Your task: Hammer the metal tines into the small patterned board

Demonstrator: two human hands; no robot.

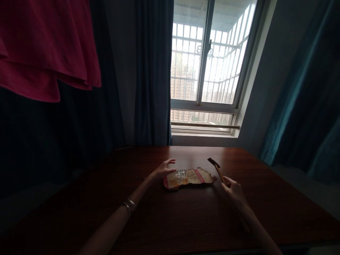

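Note:
My right hand (234, 191) is closed around the wooden handle of a hammer (220, 173), its dark head raised above the table at the right of the board. A flat, ragged-edged board (196, 177) lies on the table, pale with many dark holes or dots and reddish-pink bands. Several nails (181, 173) stand upright in a row on its left part. Beside them is my left hand (165, 169), at the board's left end, with thumb and fingers apart and nothing visible between them. Whether its thumb touches the board I cannot tell.
The brown wooden table (202, 219) reaches back to the wall below a barred window (204, 71). Dark blue curtains (152, 71) hang beside the window. A pink cloth (47, 46) hangs at the upper left. A small thin object, perhaps a nail (141, 177), lies left of my left hand.

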